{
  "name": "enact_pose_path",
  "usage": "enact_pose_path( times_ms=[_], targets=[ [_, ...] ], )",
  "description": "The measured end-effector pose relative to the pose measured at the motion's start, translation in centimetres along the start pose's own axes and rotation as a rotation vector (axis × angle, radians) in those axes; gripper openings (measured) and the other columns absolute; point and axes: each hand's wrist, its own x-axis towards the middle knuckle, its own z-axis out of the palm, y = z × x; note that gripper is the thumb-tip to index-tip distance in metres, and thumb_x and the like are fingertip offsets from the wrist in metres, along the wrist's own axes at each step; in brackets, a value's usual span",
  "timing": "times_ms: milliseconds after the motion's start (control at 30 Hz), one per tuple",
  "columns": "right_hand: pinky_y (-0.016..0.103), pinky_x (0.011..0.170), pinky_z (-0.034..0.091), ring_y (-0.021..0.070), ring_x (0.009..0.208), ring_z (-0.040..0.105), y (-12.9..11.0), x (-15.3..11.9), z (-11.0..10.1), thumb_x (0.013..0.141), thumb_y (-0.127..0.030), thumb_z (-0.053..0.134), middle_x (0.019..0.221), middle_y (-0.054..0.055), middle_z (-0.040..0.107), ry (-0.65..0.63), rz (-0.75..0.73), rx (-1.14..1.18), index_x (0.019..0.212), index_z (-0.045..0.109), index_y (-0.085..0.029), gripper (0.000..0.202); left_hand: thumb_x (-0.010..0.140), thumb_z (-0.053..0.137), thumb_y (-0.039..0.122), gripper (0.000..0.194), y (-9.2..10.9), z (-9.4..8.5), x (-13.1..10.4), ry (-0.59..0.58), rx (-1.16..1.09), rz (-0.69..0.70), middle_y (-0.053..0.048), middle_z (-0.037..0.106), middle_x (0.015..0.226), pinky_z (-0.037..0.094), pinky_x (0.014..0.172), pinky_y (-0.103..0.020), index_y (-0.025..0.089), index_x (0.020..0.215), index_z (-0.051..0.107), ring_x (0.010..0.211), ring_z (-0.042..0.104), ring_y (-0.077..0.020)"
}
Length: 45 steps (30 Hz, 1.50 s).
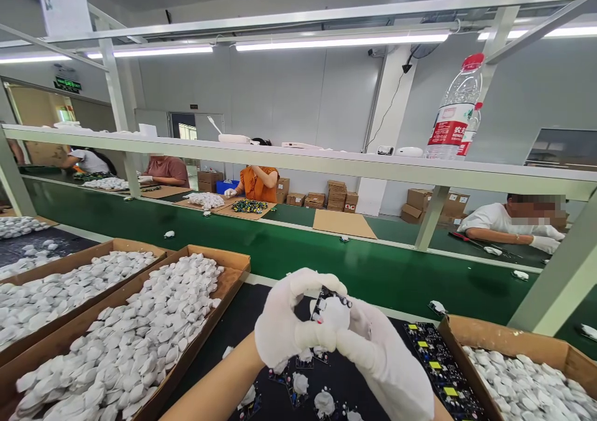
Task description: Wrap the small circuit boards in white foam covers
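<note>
Both my hands wear white gloves and meet above the dark work mat [224, 346]. Between them is a small black circuit board [321, 306] with a round white lump [334, 314] on its face. My left hand [286, 312] curls round the board's left side, thumb below and fingers above. From the right, my right hand [377, 340] pinches the same board, its thumb tip close to the left thumb. Beneath the hands lie several boards with white lumps [324, 402] on the mat, partly covered by my gloves and forearms.
Cardboard trays of white lumps stand left [153, 309] and right [536, 371]. Joined black boards with yellow squares [435, 365] lie beside the right tray. A green conveyor belt [289, 247] crosses ahead, under a shelf [298, 160] holding bottles [452, 122]. Several people sit beyond.
</note>
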Motion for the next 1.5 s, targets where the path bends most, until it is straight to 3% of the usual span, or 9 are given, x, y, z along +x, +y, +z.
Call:
enact_pose_path(
  times_ms=[200,367,533,733,967,1100,1200,1367,1500],
  targets=[
    [0.03,0.068,0.041,0.0164,0.066,0.048,-0.2,-0.3,0.6,0.071,-0.032,0.067,0.062,0.0,0.053,-0.018,-0.012,-0.009,0.06,0.057,-0.017,0.021,0.052,0.081,0.053,0.057,0.3,-0.5,0.4,-0.068,0.07,0.104,-0.007,0.066,0.089,0.052,0.074,-0.033,0.02,0.094,0.063,0.079,0.064,-0.0212],
    [0.027,0.062,0.037,0.0149,0.064,0.044,-0.5,-0.6,0.3,0.063,-0.017,0.063,0.063,-0.001,0.051,0.138,0.028,-0.159,0.06,0.052,-0.018,0.012,0.057,0.08,0.051,0.064,0.8,-1.6,0.8,-0.197,0.322,0.212,-0.007,0.063,0.1,0.05,0.081,-0.036,0.023,0.11,0.056,0.092,0.061,-0.0232],
    [0.028,0.061,0.035,0.0152,0.065,0.042,-0.4,-0.5,0.5,0.064,-0.026,0.064,0.063,-0.002,0.047,0.138,0.083,-0.215,0.061,0.049,-0.018,0.017,0.066,0.075,0.046,0.064,0.9,-2.4,0.9,-0.291,0.401,0.262,-0.008,0.06,0.106,0.047,0.088,-0.039,0.026,0.122,0.051,0.1,0.057,-0.0247],
    [0.029,0.065,0.038,0.0161,0.068,0.044,0.0,-0.1,0.0,0.064,-0.043,0.071,0.067,-0.001,0.047,0.109,0.132,-0.159,0.065,0.049,-0.019,0.033,0.072,0.063,0.058,0.061,0.8,-3.1,1.2,-0.389,0.232,0.123,-0.009,0.06,0.108,0.05,0.084,-0.04,0.023,0.12,0.052,0.097,0.06,-0.0253],
    [0.031,0.068,0.04,0.0174,0.072,0.044,0.1,-0.1,-0.9,0.073,-0.042,0.064,0.074,0.0,0.048,0.086,-0.023,-0.331,0.072,0.051,-0.019,0.026,0.077,0.064,0.037,0.04,1.1,-1.7,1.4,-0.227,0.607,0.295,-0.006,0.065,0.098,0.05,0.082,-0.033,0.024,0.112,0.052,0.095,0.062,-0.0203],
    [0.03,0.067,0.039,0.0172,0.072,0.041,0.2,0.0,-1.3,0.076,-0.041,0.06,0.074,0.0,0.046,0.073,-0.04,-0.311,0.073,0.05,-0.019,0.024,0.081,0.06,0.037,0.035,1.0,-1.1,1.5,-0.167,0.801,0.506,-0.005,0.068,0.094,0.048,0.077,-0.034,0.021,0.11,0.051,0.088,0.064,-0.0197],
    [0.029,0.063,0.036,0.015,0.067,0.036,0.6,0.2,-1.1,0.082,-0.042,0.053,0.069,-0.001,0.04,0.167,-0.03,-0.297,0.068,0.045,-0.02,0.027,0.083,0.057,0.038,0.03,1.0,-0.7,1.3,-0.125,0.985,0.569,-0.005,0.07,0.094,0.046,0.077,-0.035,0.018,0.105,0.054,0.086,0.064,-0.0204],
    [0.03,0.067,0.039,0.0166,0.069,0.039,1.2,0.7,-0.3,0.077,-0.041,0.054,0.069,-0.001,0.045,0.318,-0.061,-0.402,0.067,0.046,-0.02,0.025,0.086,0.05,0.031,0.021,1.0,-0.1,1.0,-0.157,1.193,0.599,-0.004,0.071,0.089,0.042,0.076,-0.036,0.016,0.099,0.057,0.081,0.064,-0.0197],
    [0.03,0.064,0.038,0.0165,0.067,0.04,1.3,0.6,-0.7,0.073,-0.037,0.055,0.068,-0.001,0.047,0.345,-0.037,-0.434,0.065,0.048,-0.019,0.021,0.083,0.053,0.027,0.021,0.7,0.2,0.9,-0.204,1.211,0.585,-0.006,0.071,0.09,0.043,0.072,-0.036,0.015,0.1,0.057,0.08,0.063,-0.0206]
  ],
)
